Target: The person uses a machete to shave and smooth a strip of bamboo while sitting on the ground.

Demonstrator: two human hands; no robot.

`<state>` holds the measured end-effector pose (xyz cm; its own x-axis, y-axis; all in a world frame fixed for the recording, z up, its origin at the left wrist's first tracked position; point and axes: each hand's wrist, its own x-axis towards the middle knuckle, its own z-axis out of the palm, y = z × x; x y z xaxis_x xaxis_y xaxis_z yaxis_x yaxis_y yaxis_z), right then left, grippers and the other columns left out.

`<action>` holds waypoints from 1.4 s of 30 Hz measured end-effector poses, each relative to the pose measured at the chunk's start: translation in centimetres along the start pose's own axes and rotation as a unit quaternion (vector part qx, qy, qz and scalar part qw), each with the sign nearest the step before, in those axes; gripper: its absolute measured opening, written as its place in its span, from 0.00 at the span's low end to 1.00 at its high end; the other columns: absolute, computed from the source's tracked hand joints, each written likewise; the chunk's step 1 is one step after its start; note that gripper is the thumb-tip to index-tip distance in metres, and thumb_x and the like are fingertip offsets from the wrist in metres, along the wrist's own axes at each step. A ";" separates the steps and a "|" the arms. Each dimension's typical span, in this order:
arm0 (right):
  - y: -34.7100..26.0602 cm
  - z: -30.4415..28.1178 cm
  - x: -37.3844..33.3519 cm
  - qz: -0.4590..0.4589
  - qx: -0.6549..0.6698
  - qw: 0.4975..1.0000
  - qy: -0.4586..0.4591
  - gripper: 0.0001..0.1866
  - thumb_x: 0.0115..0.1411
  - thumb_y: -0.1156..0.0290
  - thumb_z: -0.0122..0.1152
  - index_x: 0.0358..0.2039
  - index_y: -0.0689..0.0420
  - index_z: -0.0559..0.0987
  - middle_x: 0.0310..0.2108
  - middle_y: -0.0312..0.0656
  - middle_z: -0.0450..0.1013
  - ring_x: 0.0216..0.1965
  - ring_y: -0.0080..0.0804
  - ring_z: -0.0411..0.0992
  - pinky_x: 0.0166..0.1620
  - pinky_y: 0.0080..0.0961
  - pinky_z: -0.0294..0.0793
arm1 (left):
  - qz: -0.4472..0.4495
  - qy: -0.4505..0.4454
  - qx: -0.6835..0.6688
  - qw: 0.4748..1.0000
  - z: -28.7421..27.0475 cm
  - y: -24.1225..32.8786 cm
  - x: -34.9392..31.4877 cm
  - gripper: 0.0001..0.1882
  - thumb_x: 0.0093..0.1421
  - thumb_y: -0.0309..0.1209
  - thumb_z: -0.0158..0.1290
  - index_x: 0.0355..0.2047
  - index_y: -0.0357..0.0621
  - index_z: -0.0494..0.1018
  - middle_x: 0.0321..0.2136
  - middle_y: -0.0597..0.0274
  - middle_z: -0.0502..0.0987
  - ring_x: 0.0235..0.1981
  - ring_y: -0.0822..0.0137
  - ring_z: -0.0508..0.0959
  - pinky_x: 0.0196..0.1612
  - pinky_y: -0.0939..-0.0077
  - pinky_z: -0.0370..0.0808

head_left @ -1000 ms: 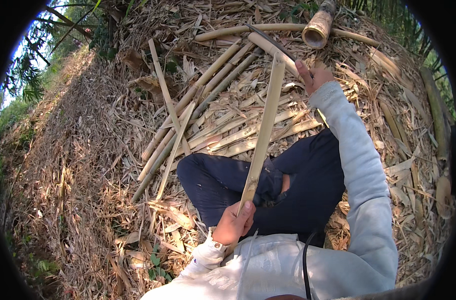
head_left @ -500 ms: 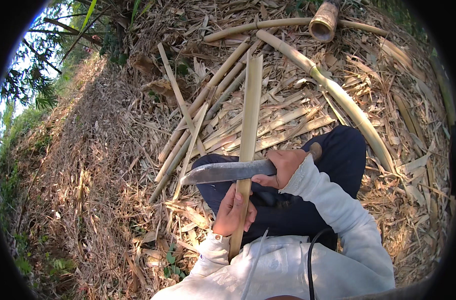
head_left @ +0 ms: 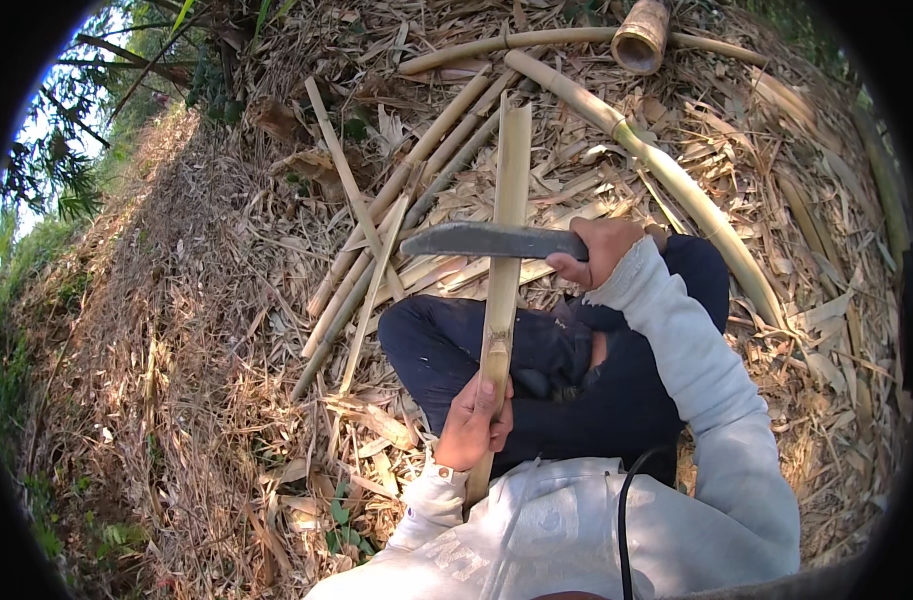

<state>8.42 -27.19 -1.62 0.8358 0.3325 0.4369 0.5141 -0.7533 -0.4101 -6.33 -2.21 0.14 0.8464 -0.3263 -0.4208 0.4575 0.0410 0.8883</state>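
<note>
My left hand point(head_left: 474, 424) is closed round the lower part of a split bamboo strip point(head_left: 500, 312). The strip runs from my waist up and away over my lap, its pale inner side facing up, with a joint just above my fingers. My right hand point(head_left: 609, 252) grips a machete point(head_left: 492, 241) by its handle, which is mostly hidden by the fingers. The dark blade lies crosswise over the upper half of the strip, its tip pointing left. Whether the edge touches the strip, I cannot tell.
Bamboo poles point(head_left: 414, 165) and loose split strips point(head_left: 349, 180) lie ahead of my crossed legs point(head_left: 597, 400). A long curved pole point(head_left: 692, 190) arcs along the right. A short hollow bamboo section point(head_left: 640, 45) lies at the far right. Dry leaves point(head_left: 207, 300) cover the ground.
My right hand has moved the machete away from me along the strip, and slightly right. The joint in the strip now shows above my left hand, which sits slightly lower.
</note>
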 end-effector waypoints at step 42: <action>-4.2 5.7 -1.2 0.034 0.178 0.982 -0.053 0.35 0.58 0.33 0.50 0.27 0.60 0.74 0.17 0.50 0.70 0.20 0.51 0.73 0.25 0.41 0.71 | -0.021 0.071 0.011 0.997 -2.7 0.9 1.3 0.28 0.72 0.51 0.33 0.33 0.37 0.68 0.16 0.60 0.67 0.12 0.69 0.69 0.17 0.78 0.68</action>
<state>6.37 -21.16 -4.96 0.8760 0.3596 0.3214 0.4759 -0.5364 -0.6970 -4.06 -0.08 -0.09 0.8578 -0.1896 -0.4777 0.4879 0.0082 0.8729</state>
